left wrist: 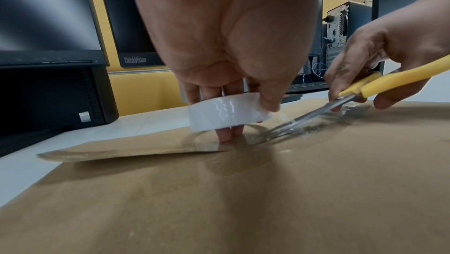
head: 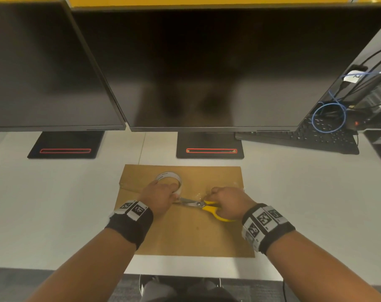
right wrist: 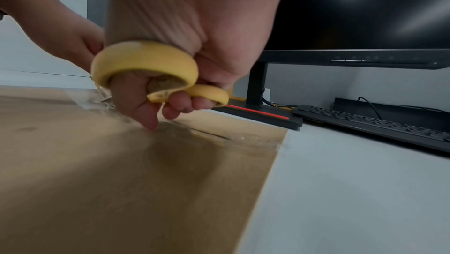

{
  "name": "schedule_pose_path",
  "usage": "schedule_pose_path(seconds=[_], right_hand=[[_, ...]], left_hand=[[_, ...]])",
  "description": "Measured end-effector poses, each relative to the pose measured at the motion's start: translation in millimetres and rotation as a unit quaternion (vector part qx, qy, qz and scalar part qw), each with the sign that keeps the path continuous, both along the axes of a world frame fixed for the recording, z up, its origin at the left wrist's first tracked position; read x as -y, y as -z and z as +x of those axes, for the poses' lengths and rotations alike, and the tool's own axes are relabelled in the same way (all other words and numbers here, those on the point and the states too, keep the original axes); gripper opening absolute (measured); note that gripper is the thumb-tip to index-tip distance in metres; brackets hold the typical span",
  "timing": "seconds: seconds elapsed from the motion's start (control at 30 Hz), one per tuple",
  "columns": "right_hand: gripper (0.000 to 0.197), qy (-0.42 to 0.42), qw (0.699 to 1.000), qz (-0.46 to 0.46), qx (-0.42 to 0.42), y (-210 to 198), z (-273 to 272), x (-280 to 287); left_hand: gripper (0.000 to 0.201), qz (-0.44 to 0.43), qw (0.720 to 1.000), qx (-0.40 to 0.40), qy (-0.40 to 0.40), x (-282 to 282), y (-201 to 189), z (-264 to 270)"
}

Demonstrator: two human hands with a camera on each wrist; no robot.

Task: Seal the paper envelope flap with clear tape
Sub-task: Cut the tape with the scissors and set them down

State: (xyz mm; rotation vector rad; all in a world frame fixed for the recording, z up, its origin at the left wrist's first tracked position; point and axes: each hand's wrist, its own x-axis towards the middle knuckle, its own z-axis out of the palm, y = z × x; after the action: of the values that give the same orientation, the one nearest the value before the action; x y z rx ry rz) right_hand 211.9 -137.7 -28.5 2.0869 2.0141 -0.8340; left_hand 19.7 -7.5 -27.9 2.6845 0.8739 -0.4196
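both hands at the flap seam, scissors meeting the tape

left hand (head: 158, 194) pinches the tape roll (head: 171, 178), thumb on the outer face and fingers through the core, fingertips (left wrist: 225, 136) touching the paper; the roll stands on edge, tilted, just above the envelope (head: 185, 232). right hand (head: 225, 202) has its fingers curled through the yellow loops of the scissors (head: 203, 205), thumb in the smaller loop. blades point toward 9 o'clock in the head view, slightly parted, and they meet a clear strip of tape (left wrist: 316, 118) pulled from the roll toward 3 o'clock

envelope lies flat on the white desk (head: 54, 203), long axis running 9 to 3, flap (head: 185, 173) folded down on the far side at 12 o'clock. flap edge runs crosswise beneath both hands. in the left wrist view the flap's corner at 9 o'clock lifts a little off the body of the envelope; tape glints along the seam on the 3 o'clock half, reaching the envelope's side edge

bare desk lies at 9 and 3 o'clock of the envelope, and a narrow strip at 6 o'clock before the desk's near edge. at 12 o'clock two monitor bases (head: 210, 147) sit near the envelope's far edge, with the dark monitors (head: 207, 68) overhanging. at 2 o'clock a black keyboard (head: 311, 136) lies well apart, with a coiled blue cable (head: 329, 117) and dark cables over it
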Motion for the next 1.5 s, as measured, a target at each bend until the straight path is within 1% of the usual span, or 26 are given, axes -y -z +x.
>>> schedule_pose_path(seconds=[0.23, 0.37, 0.5, 0.6, 0.67, 0.77, 0.87, 1.0, 1.1, 1.17, 1.27, 1.33, 1.5], right_hand=[[0.05, -0.005, 1.0, 0.002, 0.003, 2.7, -1.8, -5.2], [0.037, 0.007, 1.0, 0.013, -0.009, 4.9, -2.5, -3.2], [0.039, 0.016, 1.0, 0.006, -0.013, 7.1, -4.5, -1.1], [0.051, 0.034, 0.999, 0.0, -0.04, 9.4, -1.9, 3.0], [0.054, 0.062, 0.996, 0.011, -0.058, 11.2, 5.4, 8.1], [0.054, 0.149, 0.984, 0.041, -0.088, 13.8, 20.8, 20.1], [0.054, 0.243, 0.965, 0.064, -0.08, 17.4, 35.8, 33.1], [0.062, 0.309, 0.946, 0.064, -0.077, 19.8, 46.5, 46.6], [0.054, 0.362, 0.925, 0.096, -0.061, 18.9, 48.5, 50.6], [0.048, 0.376, 0.919, 0.111, -0.044, 16.2, 48.1, 50.8], [0.044, 0.343, 0.933, 0.099, -0.035, 14.2, 46.9, 51.3], [0.04, 0.337, 0.937, 0.09, -0.033, 13.3, 45.7, 50.6], [0.028, 0.369, 0.929, 0.025, -0.003, 9.8, 37.0, 46.8]], left_hand=[[0.02, 0.009, 1.0, 0.005, 0.007, 0.4, 0.5, -0.4], [0.024, 0.011, 1.0, -0.004, 0.007, -0.8, 2.7, 0.1], [0.025, 0.0, 1.0, 0.007, -0.013, -3.7, 4.6, -0.8], [0.027, -0.013, 0.999, 0.019, -0.033, -4.5, 4.7, -2.3], [0.029, -0.013, 0.999, 0.027, -0.041, -4.6, 5.7, -3.0], [0.033, -0.002, 0.998, 0.038, -0.058, -3.7, 7.8, -3.4], [0.034, 0.007, 0.996, 0.053, -0.07, -1.7, 8.9, -4.2], [0.035, 0.016, 0.995, 0.053, -0.078, 0.3, 9.8, -3.0], [0.035, 0.024, 0.995, 0.05, -0.079, 0.7, 10.9, -1.4], [0.034, 0.028, 0.996, 0.045, -0.078, 1.5, 10.9, 0.4], [0.034, 0.03, 0.995, 0.045, -0.086, 2.8, 11.4, 1.8], [0.035, 0.033, 0.994, 0.046, -0.092, 3.0, 13.0, 1.3], [0.035, 0.032, 0.994, 0.045, -0.095, 3.0, 16.3, 1.3]])
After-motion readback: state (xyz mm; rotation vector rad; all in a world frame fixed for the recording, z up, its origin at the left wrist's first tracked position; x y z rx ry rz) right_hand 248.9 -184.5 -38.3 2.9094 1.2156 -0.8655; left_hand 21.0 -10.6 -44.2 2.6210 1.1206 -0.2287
